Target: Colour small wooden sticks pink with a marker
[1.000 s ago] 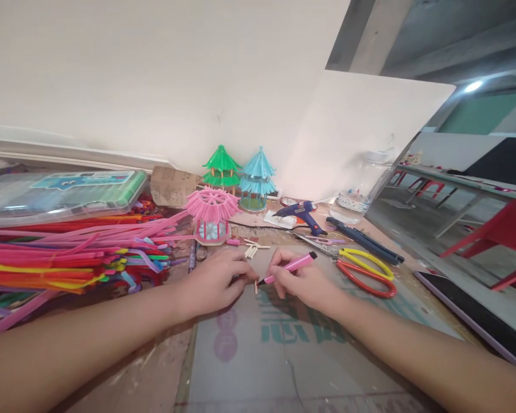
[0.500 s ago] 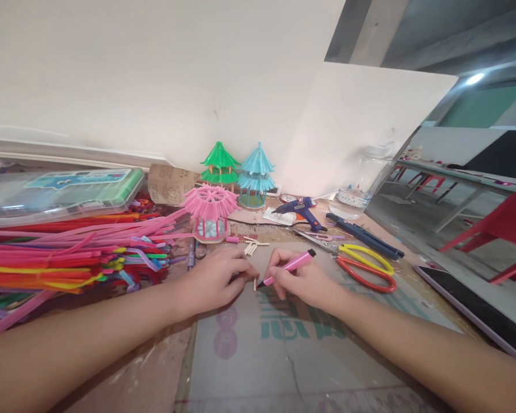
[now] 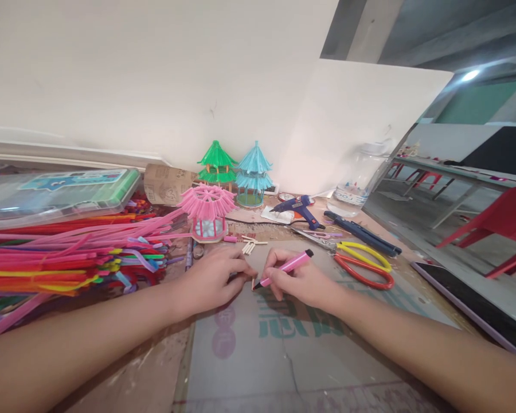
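My right hand (image 3: 298, 282) grips a pink marker (image 3: 286, 267), its dark tip down at a small wooden stick piece (image 3: 253, 283) on the cardboard sheet (image 3: 301, 355). My left hand (image 3: 215, 277) lies curled beside it, fingertips pinching or pressing that same stick piece. A few more short stick pieces (image 3: 249, 246) lie just beyond the hands. A pink pavilion model (image 3: 206, 212) stands behind them, with a green one (image 3: 216, 162) and a blue one (image 3: 253, 174) further back by the wall.
A big heap of coloured pipe cleaners (image 3: 64, 258) fills the left side, under a clear plastic case (image 3: 60, 192). On the right lie a blue glue gun (image 3: 298, 207), yellow and red scissors (image 3: 363, 267), dark pliers (image 3: 363, 234) and a clear bottle (image 3: 356, 178). A tablet (image 3: 473, 310) rests at the right edge.
The marker tip has shifted slightly left, up against the stick piece. Both hands stay in nearly the same spot.
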### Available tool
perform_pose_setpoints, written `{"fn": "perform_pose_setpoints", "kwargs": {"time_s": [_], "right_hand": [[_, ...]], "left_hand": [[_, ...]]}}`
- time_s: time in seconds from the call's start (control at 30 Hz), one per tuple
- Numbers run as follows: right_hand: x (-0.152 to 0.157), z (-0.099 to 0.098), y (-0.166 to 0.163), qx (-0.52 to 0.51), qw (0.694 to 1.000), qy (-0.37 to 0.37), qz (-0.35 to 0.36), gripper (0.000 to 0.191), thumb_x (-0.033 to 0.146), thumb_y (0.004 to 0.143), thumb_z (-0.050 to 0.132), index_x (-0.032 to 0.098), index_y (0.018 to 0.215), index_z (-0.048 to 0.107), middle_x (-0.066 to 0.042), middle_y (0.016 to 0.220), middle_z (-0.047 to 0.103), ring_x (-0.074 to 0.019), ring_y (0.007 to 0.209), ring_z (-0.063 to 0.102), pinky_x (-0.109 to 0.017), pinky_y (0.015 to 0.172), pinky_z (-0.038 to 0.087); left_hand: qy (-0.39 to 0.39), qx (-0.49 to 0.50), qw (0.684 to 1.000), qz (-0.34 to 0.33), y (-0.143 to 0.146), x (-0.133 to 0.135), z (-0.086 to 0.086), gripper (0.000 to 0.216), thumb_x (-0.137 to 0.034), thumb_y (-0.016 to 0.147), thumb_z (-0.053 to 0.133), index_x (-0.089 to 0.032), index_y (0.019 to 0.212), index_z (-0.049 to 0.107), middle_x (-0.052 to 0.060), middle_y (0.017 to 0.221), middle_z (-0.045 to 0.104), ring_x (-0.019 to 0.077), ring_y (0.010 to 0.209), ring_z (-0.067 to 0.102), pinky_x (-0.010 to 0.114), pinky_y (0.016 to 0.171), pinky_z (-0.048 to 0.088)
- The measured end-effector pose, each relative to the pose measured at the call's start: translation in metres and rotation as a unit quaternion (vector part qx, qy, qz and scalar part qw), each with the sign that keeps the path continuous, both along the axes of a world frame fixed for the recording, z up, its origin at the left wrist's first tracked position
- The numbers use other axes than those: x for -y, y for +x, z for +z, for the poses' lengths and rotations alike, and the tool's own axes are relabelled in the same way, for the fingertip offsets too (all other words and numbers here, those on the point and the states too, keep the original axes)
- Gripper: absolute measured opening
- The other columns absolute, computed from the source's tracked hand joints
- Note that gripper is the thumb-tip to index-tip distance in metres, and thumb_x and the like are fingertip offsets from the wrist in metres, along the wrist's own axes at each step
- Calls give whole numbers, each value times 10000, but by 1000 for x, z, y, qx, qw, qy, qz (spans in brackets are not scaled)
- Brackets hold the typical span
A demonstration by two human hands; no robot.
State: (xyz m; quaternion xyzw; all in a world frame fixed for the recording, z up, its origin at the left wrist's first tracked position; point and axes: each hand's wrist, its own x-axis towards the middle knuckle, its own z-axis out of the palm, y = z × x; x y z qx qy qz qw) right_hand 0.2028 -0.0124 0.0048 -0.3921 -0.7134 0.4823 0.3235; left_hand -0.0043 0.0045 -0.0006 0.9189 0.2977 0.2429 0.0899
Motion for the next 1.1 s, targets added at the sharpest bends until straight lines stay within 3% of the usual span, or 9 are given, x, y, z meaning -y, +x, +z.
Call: {"fn": "perform_pose_setpoints", "kwargs": {"time_s": [0.2, 0.43, 0.67, 1.1], "right_hand": [[-3, 0, 0, -21, 999, 23, -45, 108, 251, 766, 511, 217, 677, 459, 73, 432, 506, -80, 396, 369, -212, 435, 283], [0, 0, -2, -11, 1000, 1, -4, 99, 273, 768, 504, 217, 700, 460, 76, 433, 503, -85, 408, 397, -213, 443, 292], [0, 0, -2, -13, 999, 10, -31, 88, 260, 762, 509, 217, 703, 459, 78, 436, 498, -86, 409, 392, -214, 449, 301], [2, 1, -3, 4, 1000, -3, -12, 97, 267, 751, 534, 212, 697, 475, 70, 439, 508, -94, 418, 426, -213, 459, 335]], "left_hand": [[10, 14, 1000, -16, 2, 0, 1, 232, -84, 846, 507, -201, 876, 705, 43, 889, 633, 184, 863, 586, 297, 769, 432], [8, 5, 1000, 0, 1, -1, 1, 216, -104, 853, 511, -195, 872, 706, 47, 862, 632, 192, 860, 584, 298, 751, 436], [2, 4, 1000, 0, 0, -1, 0, 227, -97, 851, 503, -197, 869, 705, 45, 870, 637, 189, 863, 585, 296, 752, 432], [6, 3, 1000, 3, 0, 0, 0, 203, -106, 860, 517, -195, 838, 698, 39, 836, 634, 184, 843, 586, 285, 740, 437]]}}
